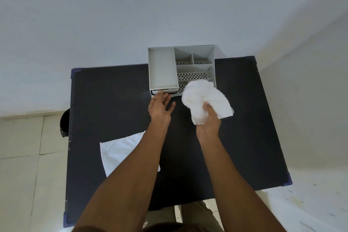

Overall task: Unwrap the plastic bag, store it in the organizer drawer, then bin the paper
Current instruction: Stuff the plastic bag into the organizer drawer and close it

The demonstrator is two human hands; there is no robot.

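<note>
A grey desk organizer [162, 68] with several open compartments stands at the far edge of the black table [116, 107]. Its small drawer [164, 92] sits low at the front left. My left hand [161, 106] is right at that drawer's front, fingertips touching it, fingers spread and holding nothing. My right hand [208, 119] grips a crumpled white plastic bag [203, 98], held just in front of the organizer's right side. A flat white sheet of paper [122, 151] lies on the table near me, partly hidden by my left forearm.
A dark bin [64, 125] with a black liner stands on the floor beside the table's left edge. The white wall runs behind the organizer. Pale floor tiles show on the left, and a light surface on the right.
</note>
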